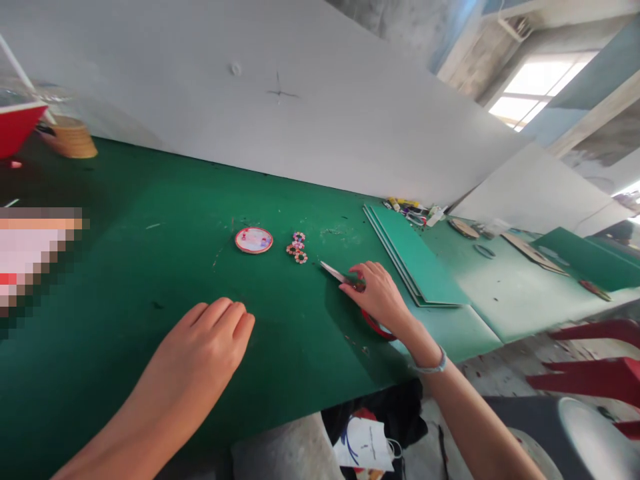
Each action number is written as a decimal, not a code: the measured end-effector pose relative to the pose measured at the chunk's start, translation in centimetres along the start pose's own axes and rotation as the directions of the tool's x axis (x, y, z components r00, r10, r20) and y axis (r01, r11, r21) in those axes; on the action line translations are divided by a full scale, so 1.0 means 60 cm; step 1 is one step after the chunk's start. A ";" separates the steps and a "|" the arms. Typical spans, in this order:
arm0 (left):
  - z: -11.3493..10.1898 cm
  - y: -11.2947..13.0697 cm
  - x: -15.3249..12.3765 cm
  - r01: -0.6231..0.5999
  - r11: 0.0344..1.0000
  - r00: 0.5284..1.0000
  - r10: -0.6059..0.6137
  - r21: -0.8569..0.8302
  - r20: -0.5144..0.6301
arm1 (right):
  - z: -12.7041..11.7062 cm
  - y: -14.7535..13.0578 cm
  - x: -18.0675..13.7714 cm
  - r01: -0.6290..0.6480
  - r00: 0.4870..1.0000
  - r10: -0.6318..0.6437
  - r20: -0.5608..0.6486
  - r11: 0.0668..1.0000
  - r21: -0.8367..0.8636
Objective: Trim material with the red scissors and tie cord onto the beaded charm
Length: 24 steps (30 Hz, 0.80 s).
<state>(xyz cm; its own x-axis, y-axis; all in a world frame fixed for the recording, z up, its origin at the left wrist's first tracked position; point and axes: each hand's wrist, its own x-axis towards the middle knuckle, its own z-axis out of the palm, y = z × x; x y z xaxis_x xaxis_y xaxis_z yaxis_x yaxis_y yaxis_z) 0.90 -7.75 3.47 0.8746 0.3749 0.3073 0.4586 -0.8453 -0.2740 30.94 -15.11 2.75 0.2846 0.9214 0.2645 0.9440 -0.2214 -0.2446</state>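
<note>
Near the scissors [336, 274] lie rings [299, 246] and green boards [419, 257].

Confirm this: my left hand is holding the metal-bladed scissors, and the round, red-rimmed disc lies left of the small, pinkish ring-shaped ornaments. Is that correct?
Not quite: the head view shows your right hand holding the metal-bladed scissors; your left hand is away from them. The round, red-rimmed disc does lie left of the small, pinkish ring-shaped ornaments.
</note>
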 end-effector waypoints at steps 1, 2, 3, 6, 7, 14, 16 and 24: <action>-0.002 0.001 -0.002 -0.004 1.000 1.000 0.004 -0.001 -0.018 | -0.009 -0.013 -0.005 0.058 0.997 -0.059 -0.056 0.998 -0.007; -0.004 0.002 -0.003 -0.011 1.000 0.999 0.011 -0.002 -0.043 | -0.019 -0.030 -0.012 0.105 0.991 -0.103 -0.086 0.994 0.025; -0.007 0.004 -0.004 -0.019 1.000 0.998 0.019 -0.001 -0.067 | -0.028 -0.051 -0.021 0.162 0.984 -0.154 -0.093 0.984 0.075; -0.018 0.013 -0.002 -0.050 0.999 0.988 0.052 0.014 -0.149 | -0.041 -0.126 -0.051 0.349 0.936 -0.352 -0.015 0.922 0.169; -0.022 0.015 0.000 -0.059 0.998 0.983 0.062 0.022 -0.176 | -0.039 -0.150 -0.061 0.386 0.918 -0.395 0.035 0.911 0.143; -0.030 -0.003 -0.004 -0.176 0.983 0.942 0.155 -0.044 -0.298 | -0.007 -0.199 -0.094 0.558 0.826 -0.525 0.204 0.811 -0.174; -0.026 -0.013 -0.007 -0.221 0.973 0.927 0.187 -0.071 -0.325 | -0.007 -0.189 -0.096 0.629 0.777 -0.601 0.187 0.755 -0.188; -0.011 -0.034 -0.019 -0.249 0.953 0.931 0.186 -0.172 -0.315 | -0.021 -0.165 -0.099 0.687 0.727 -0.647 0.231 0.690 -0.229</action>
<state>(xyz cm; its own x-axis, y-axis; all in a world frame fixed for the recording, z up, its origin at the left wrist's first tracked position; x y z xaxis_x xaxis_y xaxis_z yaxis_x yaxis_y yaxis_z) -1.13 -6.72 4.29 0.8498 0.0715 0.5222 0.1922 -0.9646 -0.1807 20.12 -18.82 4.74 -0.4424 0.8865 0.1352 0.8848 0.4070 0.2270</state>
